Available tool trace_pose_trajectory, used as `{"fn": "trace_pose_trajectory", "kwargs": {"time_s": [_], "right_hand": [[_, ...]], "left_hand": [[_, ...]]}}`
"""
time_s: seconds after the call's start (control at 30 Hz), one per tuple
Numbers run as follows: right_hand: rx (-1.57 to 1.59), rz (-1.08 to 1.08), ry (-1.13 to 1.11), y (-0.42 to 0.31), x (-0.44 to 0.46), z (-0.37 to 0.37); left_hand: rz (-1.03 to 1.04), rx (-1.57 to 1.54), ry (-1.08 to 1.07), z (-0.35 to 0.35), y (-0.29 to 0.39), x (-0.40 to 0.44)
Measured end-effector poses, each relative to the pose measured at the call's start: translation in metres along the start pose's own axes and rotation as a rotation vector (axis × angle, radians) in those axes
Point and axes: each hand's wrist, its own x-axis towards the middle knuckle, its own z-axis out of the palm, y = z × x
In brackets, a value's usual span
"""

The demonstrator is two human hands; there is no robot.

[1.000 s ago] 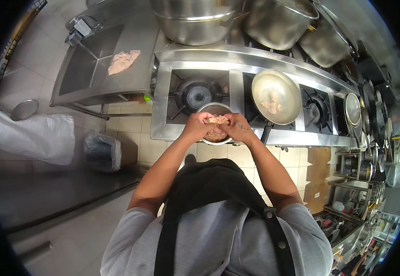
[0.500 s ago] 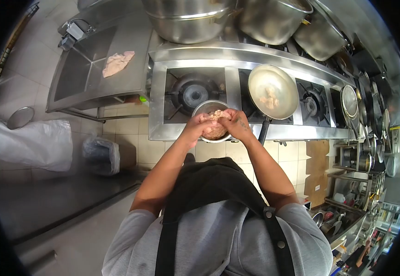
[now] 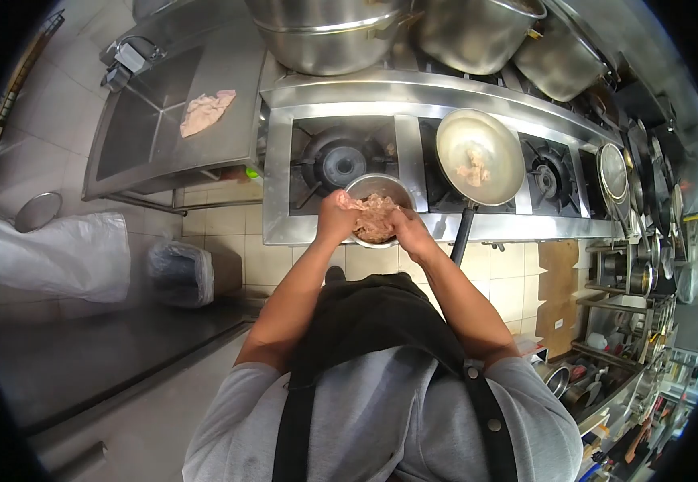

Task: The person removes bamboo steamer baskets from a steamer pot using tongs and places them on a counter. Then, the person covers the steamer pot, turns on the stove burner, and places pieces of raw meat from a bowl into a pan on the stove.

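Observation:
A round metal bowl [image 3: 401,186] at the stove's front edge holds pinkish raw meat [image 3: 374,217]. My left hand [image 3: 337,218] is closed on a piece of the meat at the bowl's left rim, with a pink bit showing above the fingers. On the right side of the bowl, my right hand [image 3: 411,231] has its fingers closed on meat too. To the right, a frying pan [image 3: 503,153] rests over a burner with a few pale meat pieces [image 3: 474,169] in it.
The pan's black handle [image 3: 462,237] sticks out over the stove's front edge. Large steel pots [image 3: 329,40] stand behind the stove [image 3: 301,233]. A pink cloth [image 3: 207,112] lies by the sink at left. Pans and strainers [image 3: 612,172] hang at right.
My hands, close together over the bowl before, have moved apart to its two sides, showing more of the meat. The view has shifted slightly.

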Motion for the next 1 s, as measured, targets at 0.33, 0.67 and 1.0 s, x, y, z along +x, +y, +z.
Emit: {"fn": "trace_pose_trajectory", "kwargs": {"time_s": [0.33, 0.67, 1.0], "right_hand": [[-0.217, -0.029, -0.140, -0.021, -0.008, -0.032], [-0.670, -0.544, -0.197, -0.065, -0.031, -0.035], [-0.398, -0.461, -0.207, -0.132, -0.034, -0.051]], "left_hand": [[0.056, 0.170, -0.319, -0.011, -0.001, 0.014], [0.191, 0.181, -0.354, -0.006, 0.013, 0.031], [0.046, -0.139, -0.368, -0.017, 0.030, 0.029]]}}
